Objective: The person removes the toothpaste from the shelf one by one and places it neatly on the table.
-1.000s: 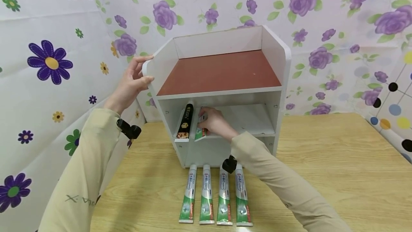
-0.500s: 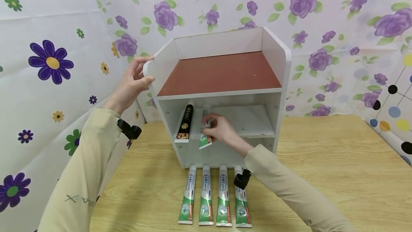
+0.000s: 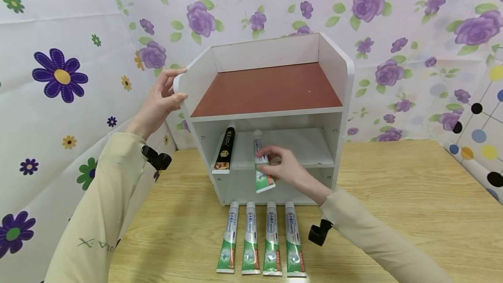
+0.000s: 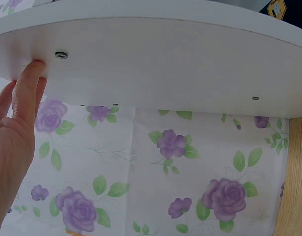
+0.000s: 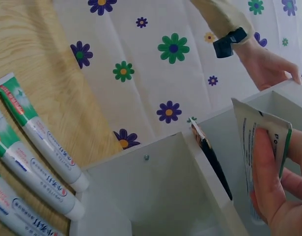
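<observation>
Sliding rightward along the middle shelf: green toothpaste tube, pinched by right hand, now well apart from black tube | left hand grasps cabinet edge.

Count: 6 tubes, 1 shelf unit, 2 hands.
5 green-white toothpaste tubes, 1 black tube, 1 white shelf unit with 3 tiers.
</observation>
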A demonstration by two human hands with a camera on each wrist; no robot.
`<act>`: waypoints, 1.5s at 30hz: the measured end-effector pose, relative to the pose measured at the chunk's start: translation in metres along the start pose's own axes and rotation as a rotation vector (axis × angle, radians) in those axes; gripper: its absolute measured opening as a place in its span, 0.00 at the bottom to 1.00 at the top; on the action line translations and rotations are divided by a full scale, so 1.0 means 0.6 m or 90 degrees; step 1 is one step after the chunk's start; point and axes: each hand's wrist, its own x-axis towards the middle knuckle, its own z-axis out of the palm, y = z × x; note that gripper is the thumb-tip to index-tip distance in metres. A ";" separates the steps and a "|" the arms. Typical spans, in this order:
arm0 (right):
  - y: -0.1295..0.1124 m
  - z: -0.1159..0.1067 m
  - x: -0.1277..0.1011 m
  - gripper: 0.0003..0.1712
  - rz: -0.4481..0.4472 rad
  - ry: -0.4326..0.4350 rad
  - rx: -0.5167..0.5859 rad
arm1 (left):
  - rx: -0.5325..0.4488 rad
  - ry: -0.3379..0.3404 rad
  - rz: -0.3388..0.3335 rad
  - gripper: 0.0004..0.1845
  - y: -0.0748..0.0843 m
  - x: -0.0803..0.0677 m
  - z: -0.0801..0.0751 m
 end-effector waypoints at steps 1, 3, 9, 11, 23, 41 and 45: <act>0.002 -0.005 -0.005 0.20 -0.004 -0.012 0.008 | 0.000 0.001 0.002 0.27 0.001 0.000 0.000; 0.007 -0.015 -0.013 0.20 -0.016 -0.036 0.013 | 0.000 0.003 0.005 0.27 0.002 0.001 0.000; 0.021 -0.041 -0.023 0.20 -0.050 -0.090 0.020 | 0.008 0.000 0.002 0.27 0.002 -0.001 -0.002; 0.024 -0.049 -0.025 0.20 -0.054 -0.111 0.023 | 0.007 -0.001 -0.001 0.27 0.000 -0.002 -0.002; 0.036 -0.104 -0.056 0.19 -0.031 -0.240 0.001 | -0.004 0.007 0.006 0.27 0.000 -0.002 -0.001; 0.102 -0.177 -0.123 0.20 0.037 -0.402 -0.023 | -0.001 0.006 0.004 0.28 -0.002 0.002 0.001; 0.118 -0.187 -0.134 0.19 0.049 -0.407 -0.033 | 0.000 0.007 0.000 0.27 -0.003 0.001 0.001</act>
